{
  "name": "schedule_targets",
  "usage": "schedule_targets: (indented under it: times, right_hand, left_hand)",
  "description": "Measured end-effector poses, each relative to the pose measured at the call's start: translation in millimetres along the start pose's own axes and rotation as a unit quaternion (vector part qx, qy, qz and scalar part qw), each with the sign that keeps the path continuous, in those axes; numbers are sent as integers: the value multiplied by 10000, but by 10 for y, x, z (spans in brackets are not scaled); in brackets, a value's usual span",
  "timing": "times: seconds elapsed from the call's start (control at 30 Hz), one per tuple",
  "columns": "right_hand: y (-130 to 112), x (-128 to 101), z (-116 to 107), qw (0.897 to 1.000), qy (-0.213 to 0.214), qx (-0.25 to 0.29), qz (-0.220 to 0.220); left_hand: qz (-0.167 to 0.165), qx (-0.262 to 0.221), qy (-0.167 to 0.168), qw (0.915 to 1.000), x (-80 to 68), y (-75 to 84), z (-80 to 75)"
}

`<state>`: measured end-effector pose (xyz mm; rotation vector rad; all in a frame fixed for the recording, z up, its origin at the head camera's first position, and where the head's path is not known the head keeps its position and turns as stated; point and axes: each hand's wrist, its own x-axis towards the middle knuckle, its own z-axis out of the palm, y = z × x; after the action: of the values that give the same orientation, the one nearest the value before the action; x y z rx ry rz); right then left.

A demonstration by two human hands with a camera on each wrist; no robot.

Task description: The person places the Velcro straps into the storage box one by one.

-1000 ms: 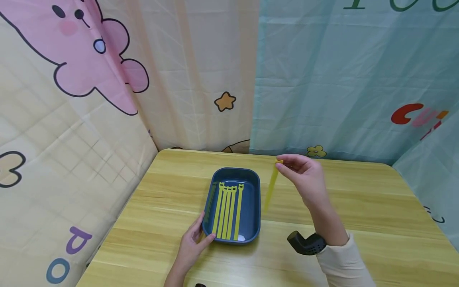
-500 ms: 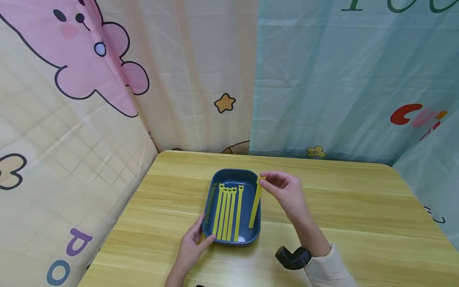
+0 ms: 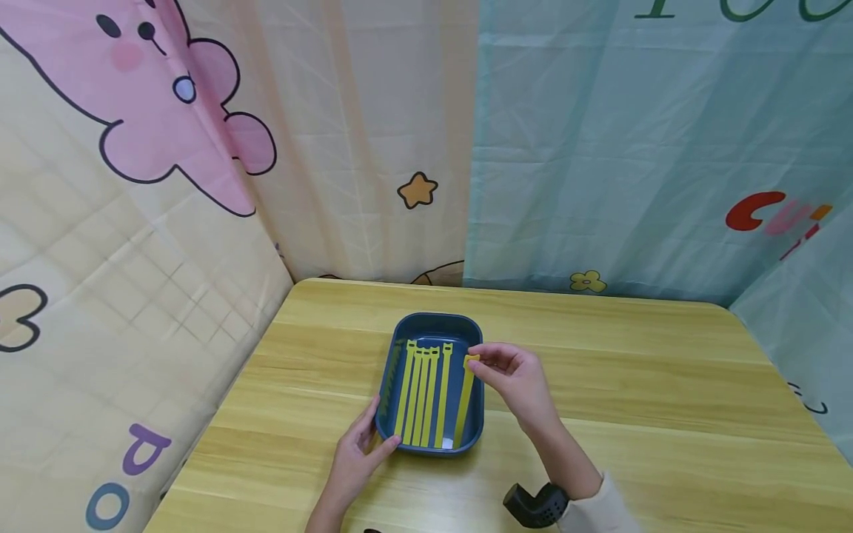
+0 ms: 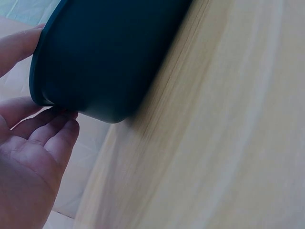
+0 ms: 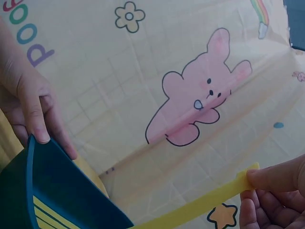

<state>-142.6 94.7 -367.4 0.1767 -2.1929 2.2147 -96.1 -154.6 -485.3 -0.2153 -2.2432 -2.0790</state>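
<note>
A dark blue tray point(image 3: 436, 326) stands on the table with several flat yellow cable ties point(image 3: 417, 400), slotted at one end, lying lengthwise side by side in it. My left hand point(image 3: 355, 460) grips the tray's near left corner, thumb on the rim and fingers against the outer wall, as the left wrist view also shows. Between thumb and forefinger, my right hand point(image 3: 523, 381) pinches the slotted end of another yellow cable tie point(image 3: 463, 407). That tie slants down inside the tray's right side, its lower end close to the near wall. In the right wrist view the held tie point(image 5: 200, 205) stretches out straight.
The wood-grain table point(image 3: 653, 370) runs back to printed cloth curtains point(image 3: 373, 148) behind and at the sides. A black device point(image 3: 536, 505) is strapped at my right wrist, beside a pale sleeve point(image 3: 598, 511).
My right hand has moved left and toward me, bringing the held cable tie from beside the tray to over its right side and down into it. The left hand and tray stay put.
</note>
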Motion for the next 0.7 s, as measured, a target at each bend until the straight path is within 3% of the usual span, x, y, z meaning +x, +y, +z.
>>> schedule_targets:
  times: [0.33, 0.7]
  right_hand:
    - [140, 87, 9, 9992, 165, -211, 301]
    - [326, 363, 1, 9968, 361, -628, 326]
  left_hand:
    - [24, 15, -13, 10000, -5, -7, -1]
    - [102, -6, -16, 9999, 5, -38, -8]
